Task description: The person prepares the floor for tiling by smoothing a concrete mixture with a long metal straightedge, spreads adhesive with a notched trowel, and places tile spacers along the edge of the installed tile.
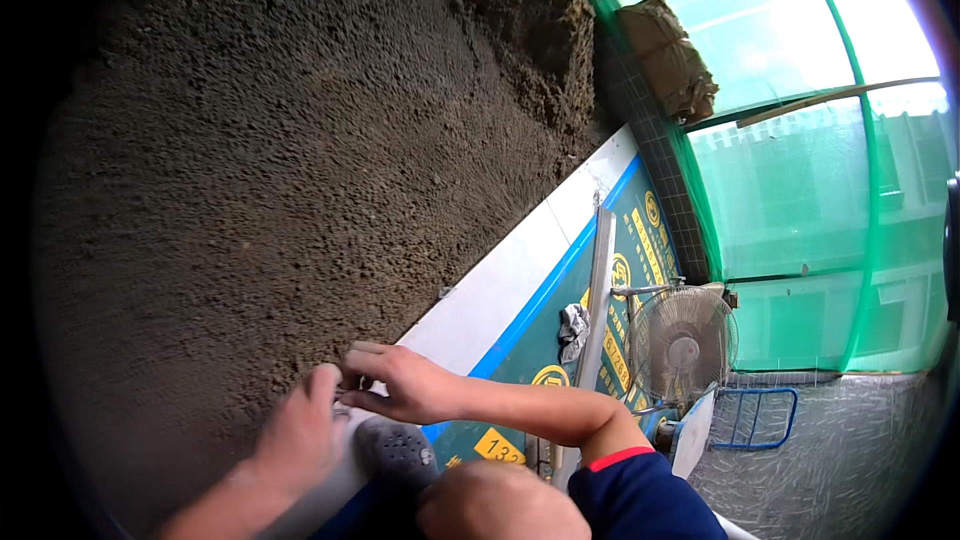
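My left hand (298, 432) and my right hand (408, 382) meet at the lower middle, over the edge where the dark, coarse mortar bed (290, 160) borders a pale tile strip (500, 285). The fingers of both are bent and pinched together at one spot. Whatever lies between them is too small and hidden to name, and the left hand is slightly blurred. Just below the right hand is a dark grey clog with holes (398, 448) on my foot, with my bare knee (505, 505) beside it.
Green printed floor covering (515, 395) with blue tape lies right of the tile. On it are a long metal straightedge (597, 290) and a crumpled cloth (573, 332). Farther right stand a fan (683, 350) and a blue metal frame (757, 420). Green netting (790, 210) hangs behind a cardboard-like bundle (668, 55).
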Demonstrator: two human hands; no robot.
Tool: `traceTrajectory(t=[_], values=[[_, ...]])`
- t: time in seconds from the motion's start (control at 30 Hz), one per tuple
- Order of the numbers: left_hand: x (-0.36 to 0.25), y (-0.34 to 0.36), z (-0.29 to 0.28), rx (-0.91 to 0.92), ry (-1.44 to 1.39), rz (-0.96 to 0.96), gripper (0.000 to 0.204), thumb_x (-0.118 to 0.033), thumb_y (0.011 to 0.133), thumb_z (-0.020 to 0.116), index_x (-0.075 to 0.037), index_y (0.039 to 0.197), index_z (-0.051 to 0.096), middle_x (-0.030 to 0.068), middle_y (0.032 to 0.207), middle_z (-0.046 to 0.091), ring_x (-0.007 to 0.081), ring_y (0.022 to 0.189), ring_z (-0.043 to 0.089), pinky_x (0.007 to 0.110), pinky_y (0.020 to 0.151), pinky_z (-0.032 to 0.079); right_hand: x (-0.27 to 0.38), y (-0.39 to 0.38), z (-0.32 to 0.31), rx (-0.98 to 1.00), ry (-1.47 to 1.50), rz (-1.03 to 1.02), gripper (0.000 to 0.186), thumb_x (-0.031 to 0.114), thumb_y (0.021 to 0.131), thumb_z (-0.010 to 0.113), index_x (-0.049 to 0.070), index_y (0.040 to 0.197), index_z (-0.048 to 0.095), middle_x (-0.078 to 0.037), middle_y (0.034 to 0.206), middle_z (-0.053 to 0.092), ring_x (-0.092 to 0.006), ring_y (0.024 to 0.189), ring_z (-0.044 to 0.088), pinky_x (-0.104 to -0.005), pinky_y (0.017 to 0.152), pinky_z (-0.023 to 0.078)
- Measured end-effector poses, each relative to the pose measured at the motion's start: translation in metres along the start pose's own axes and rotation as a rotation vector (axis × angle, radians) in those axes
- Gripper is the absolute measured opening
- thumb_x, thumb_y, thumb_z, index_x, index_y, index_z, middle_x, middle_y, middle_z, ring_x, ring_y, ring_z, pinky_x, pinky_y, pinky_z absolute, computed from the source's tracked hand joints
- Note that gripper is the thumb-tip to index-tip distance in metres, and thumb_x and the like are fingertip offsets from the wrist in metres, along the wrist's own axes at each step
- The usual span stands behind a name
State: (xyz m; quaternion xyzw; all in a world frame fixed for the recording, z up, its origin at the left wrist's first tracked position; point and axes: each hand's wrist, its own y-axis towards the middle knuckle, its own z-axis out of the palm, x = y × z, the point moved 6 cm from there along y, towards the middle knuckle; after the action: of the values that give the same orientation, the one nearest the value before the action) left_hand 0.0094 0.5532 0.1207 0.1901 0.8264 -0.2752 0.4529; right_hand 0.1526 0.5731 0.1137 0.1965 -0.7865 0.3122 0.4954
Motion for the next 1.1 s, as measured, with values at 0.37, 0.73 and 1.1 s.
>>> traceTrajectory(t=[0.37, 0.73, 1.1], values=[[0.051, -0.009, 0.227, 0.048, -0.075, -0.197, 0.022, -0.024, 0.086, 0.071, -0.009, 0.082, 0.055, 0.0107, 0.079, 0.066, 0.0395, 0.063, 0.065, 0.051, 0.057, 0.053, -0.239, -0.137, -0.313, -0.479, -0.941, 0.396, 0.017, 0.003, 0.096, 0.056, 0.006, 0.109, 0.067, -0.018, 0.102, 0.066, -0.0361, 0.085, 0.069, -0.0445, 0.072, 0.056], [0.057, -0.028, 0.241, -0.192, 0.195, 0.035, 0.020, -0.015, 0.080, 0.061, -0.018, 0.067, 0.046, 0.0017, 0.066, 0.045, 0.0205, 0.051, 0.056, 0.035, 0.043, 0.044, -0.320, -0.116, -0.377, -0.345, -1.191, 0.471, 0.012, 0.016, 0.099, 0.057, 0.010, 0.106, 0.065, -0.020, 0.094, 0.071, -0.0413, 0.084, 0.068, -0.0495, 0.074, 0.055], [0.061, -0.029, 0.241, -0.203, 0.186, 0.055, 0.013, -0.019, 0.080, 0.063, -0.017, 0.072, 0.053, 0.0012, 0.069, 0.048, 0.0188, 0.053, 0.057, 0.034, 0.044, 0.044, -0.327, -0.110, -0.373, -0.176, -1.207, 0.416, 0.021, 0.005, 0.094, 0.056, 0.010, 0.111, 0.066, -0.014, 0.103, 0.069, -0.0394, 0.092, 0.067, -0.0472, 0.081, 0.055]])
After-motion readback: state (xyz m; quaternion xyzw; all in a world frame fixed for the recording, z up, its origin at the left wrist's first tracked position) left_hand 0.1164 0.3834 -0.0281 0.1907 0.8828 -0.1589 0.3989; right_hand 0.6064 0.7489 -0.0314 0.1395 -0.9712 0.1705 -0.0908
